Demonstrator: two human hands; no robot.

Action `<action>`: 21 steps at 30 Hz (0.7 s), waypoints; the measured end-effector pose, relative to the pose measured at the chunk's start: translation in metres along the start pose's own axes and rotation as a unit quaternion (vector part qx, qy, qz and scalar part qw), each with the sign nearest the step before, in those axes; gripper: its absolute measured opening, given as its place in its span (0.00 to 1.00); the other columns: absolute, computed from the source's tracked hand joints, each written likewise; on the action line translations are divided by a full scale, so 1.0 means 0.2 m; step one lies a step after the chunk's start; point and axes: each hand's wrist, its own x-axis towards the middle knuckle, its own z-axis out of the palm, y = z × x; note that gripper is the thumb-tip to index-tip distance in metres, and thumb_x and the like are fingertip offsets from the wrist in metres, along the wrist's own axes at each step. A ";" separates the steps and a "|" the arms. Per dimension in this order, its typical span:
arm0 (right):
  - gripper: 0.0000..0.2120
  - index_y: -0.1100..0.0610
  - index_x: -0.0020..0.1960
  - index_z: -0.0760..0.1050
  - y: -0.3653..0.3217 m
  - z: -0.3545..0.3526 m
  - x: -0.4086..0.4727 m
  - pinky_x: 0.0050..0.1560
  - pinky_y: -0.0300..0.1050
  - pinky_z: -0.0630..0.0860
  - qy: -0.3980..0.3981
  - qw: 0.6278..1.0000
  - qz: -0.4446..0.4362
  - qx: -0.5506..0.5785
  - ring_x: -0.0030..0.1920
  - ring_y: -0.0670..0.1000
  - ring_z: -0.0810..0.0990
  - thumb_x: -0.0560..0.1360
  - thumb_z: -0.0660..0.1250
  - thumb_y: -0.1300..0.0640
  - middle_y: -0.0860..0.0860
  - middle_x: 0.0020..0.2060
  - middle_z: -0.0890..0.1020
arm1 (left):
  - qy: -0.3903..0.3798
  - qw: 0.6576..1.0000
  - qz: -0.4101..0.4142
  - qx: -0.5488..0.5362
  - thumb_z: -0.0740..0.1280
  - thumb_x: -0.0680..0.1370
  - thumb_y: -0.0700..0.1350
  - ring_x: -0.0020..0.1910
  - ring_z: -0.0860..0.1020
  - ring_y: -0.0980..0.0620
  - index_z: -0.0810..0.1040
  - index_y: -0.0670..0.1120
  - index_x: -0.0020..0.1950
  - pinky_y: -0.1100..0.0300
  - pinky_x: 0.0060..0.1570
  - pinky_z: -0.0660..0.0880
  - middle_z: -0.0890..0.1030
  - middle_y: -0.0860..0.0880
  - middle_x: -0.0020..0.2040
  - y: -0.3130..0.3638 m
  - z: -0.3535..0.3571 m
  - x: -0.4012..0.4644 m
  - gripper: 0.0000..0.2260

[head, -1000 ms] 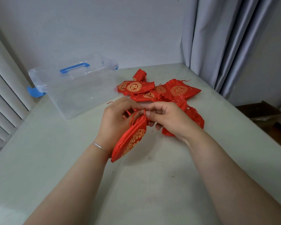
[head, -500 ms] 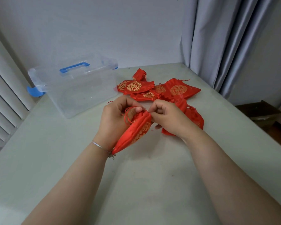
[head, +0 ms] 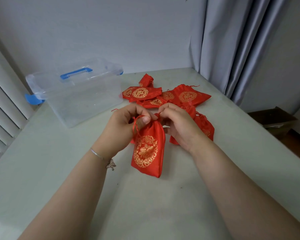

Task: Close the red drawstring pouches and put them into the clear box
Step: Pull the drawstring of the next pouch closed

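I hold the red drawstring pouch (head: 148, 146) hanging at the centre of the table (head: 50, 170), my left hand (head: 123, 127) pinching its cord loop at the neck and my right hand (head: 178, 123) pinching the gathered mouth from the other side. If I tug unevenly, the cord could slip from my fingers or the neck stay half open. The clear box (head: 83, 96) waits at ten o'clock, apparently empty, and the other pouches (head: 163, 97) lie heaped at twelve, where loose cords might snag.
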 end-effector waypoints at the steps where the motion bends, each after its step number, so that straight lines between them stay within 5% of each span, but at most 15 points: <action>1: 0.10 0.54 0.37 0.72 0.00 0.00 0.00 0.36 0.43 0.69 -0.014 0.999 0.010 0.030 0.33 0.46 0.73 0.74 0.58 0.65 0.50 0.34 0.75 | -0.003 1.000 -0.004 -0.011 0.68 0.75 0.43 0.45 0.81 0.51 0.78 0.42 0.44 0.56 0.47 0.77 0.84 0.50 0.43 0.00 0.00 0.00 0.04; 3: 0.11 0.54 0.38 0.72 0.00 0.01 0.00 0.37 0.44 0.69 -0.031 0.999 0.012 0.019 0.34 0.47 0.73 0.75 0.57 0.65 0.53 0.37 0.74 | 0.005 0.999 -0.020 -0.042 0.66 0.76 0.40 0.40 0.79 0.55 0.76 0.41 0.44 0.63 0.41 0.76 0.83 0.52 0.38 0.01 0.00 0.00 0.03; 5: 0.10 0.53 0.40 0.73 0.02 0.03 0.00 0.38 0.44 0.72 -0.029 0.993 -0.027 -0.110 0.35 0.47 0.73 0.77 0.59 0.65 0.53 0.37 0.76 | 0.027 0.994 -0.051 -0.095 0.65 0.76 0.39 0.32 0.77 0.58 0.74 0.42 0.45 0.67 0.34 0.74 0.80 0.52 0.33 0.02 0.01 0.00 0.01; 9: 0.07 0.51 0.43 0.72 0.06 0.05 -0.01 0.38 0.41 0.72 -0.033 0.951 -0.121 -0.282 0.33 0.41 0.72 0.77 0.64 0.61 0.44 0.33 0.75 | 0.082 0.978 -0.155 -0.112 0.66 0.77 0.40 0.23 0.71 0.58 0.70 0.44 0.41 0.67 0.26 0.69 0.75 0.52 0.26 0.00 -0.03 0.03 0.07; 11: 0.05 0.52 0.44 0.73 0.08 0.05 -0.02 0.38 0.33 0.69 -0.030 0.932 -0.158 -0.324 0.34 0.39 0.72 0.77 0.65 0.61 0.41 0.34 0.74 | 0.060 0.978 -0.198 -0.019 0.67 0.77 0.45 0.22 0.68 0.56 0.70 0.45 0.33 0.64 0.26 0.66 0.73 0.49 0.26 -0.03 -0.05 0.04 0.14; 16: 0.00 0.55 0.45 0.76 0.11 0.05 -0.01 0.43 0.38 0.72 -0.019 0.898 -0.216 -0.384 0.38 0.41 0.73 0.75 0.67 0.59 0.42 0.39 0.74 | 0.027 0.972 -0.233 0.003 0.69 0.74 0.56 0.33 0.70 0.44 0.71 0.48 0.27 0.56 0.35 0.66 0.73 0.36 0.30 -0.05 -0.05 0.01 0.20; 19: 0.01 0.55 0.45 0.76 0.10 0.05 -0.01 0.42 0.35 0.71 -0.013 0.884 -0.246 -0.398 0.39 0.39 0.73 0.75 0.67 0.59 0.41 0.39 0.72 | 0.026 0.972 -0.231 0.015 0.66 0.75 0.54 0.24 0.66 0.55 0.71 0.45 0.28 0.61 0.30 0.63 0.71 0.52 0.22 -0.04 -0.04 0.01 0.19; 21: 0.00 0.56 0.45 0.76 0.10 0.05 -0.01 0.41 0.35 0.69 -0.007 0.875 -0.266 -0.404 0.39 0.38 0.73 0.75 0.67 0.60 0.42 0.39 0.71 | -0.006 0.973 -0.232 0.013 0.65 0.73 0.56 0.25 0.65 0.56 0.73 0.45 0.29 0.61 0.31 0.62 0.71 0.53 0.24 -0.04 -0.05 0.01 0.18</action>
